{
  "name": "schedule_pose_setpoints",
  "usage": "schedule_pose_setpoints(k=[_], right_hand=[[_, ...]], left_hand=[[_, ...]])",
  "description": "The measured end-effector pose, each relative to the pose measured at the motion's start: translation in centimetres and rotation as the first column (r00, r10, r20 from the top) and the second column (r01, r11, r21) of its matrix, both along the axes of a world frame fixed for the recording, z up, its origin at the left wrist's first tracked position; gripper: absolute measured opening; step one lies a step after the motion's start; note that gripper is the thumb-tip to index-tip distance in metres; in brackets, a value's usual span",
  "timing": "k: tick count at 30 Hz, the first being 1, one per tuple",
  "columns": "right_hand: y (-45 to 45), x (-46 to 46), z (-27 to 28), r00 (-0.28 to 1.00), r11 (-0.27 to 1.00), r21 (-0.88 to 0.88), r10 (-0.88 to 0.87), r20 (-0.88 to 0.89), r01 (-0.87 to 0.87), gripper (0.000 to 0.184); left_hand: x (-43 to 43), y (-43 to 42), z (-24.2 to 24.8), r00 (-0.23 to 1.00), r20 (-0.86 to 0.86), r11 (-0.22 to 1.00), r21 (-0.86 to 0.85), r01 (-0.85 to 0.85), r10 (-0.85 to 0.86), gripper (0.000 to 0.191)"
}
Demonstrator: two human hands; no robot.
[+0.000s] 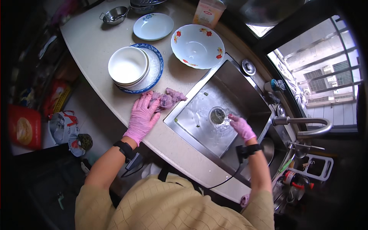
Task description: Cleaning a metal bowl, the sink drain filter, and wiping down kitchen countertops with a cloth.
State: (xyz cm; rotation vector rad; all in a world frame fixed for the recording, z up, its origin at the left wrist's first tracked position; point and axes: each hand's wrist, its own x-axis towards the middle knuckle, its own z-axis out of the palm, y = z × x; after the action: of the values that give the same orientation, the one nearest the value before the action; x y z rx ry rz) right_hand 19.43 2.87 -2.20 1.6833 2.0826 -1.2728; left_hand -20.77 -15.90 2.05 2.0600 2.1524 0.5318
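Observation:
My left hand [144, 114], in a pink glove, lies on the countertop with its fingertips on a crumpled purple cloth [169, 99]. Just beyond it, white bowls [128, 65] are stacked on a blue-rimmed plate [157, 77]. My right hand [241, 126], gloved in pink too, hangs inside the stainless steel sink [195, 107], beside the drain [217, 116]; whether its fingers hold anything is unclear. Water and small green scraps lie on the sink's bottom. A large white bowl with red flowers [198, 47] stands at the sink's far left corner.
An oval white plate [153, 26] and a small metal pan [114, 15] stand farther back, near an orange-and-white package [208, 13]. The curved faucet [313, 123] rises at the right, beyond a second basin. A drain strainer [248, 67] sits on the ledge below the window.

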Motion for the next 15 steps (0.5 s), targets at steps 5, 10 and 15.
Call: schedule_pose_setpoints(k=[5,10,15], right_hand=[[-0.1,0.4,14.8,0.993,0.995,-0.043,0.085,-0.083,-0.088,0.039],[-0.1,-3.9,25.6,0.985,0.984,0.037,0.171,0.028,-0.172,0.040],[1.9,-5.0,18.7,0.972,0.973,0.066,0.226,-0.072,-0.221,0.040]], left_hand=[[0.3,0.1,-0.1,1.000,0.018,1.000,-0.005,0.016,-0.016,0.056],[-0.1,-0.3,-0.6,1.000,-0.004,1.000,0.008,-0.012,0.012,0.056],[-0.1,-0.6,-0.5,0.999,0.040,0.999,0.016,-0.037,0.036,0.057]])
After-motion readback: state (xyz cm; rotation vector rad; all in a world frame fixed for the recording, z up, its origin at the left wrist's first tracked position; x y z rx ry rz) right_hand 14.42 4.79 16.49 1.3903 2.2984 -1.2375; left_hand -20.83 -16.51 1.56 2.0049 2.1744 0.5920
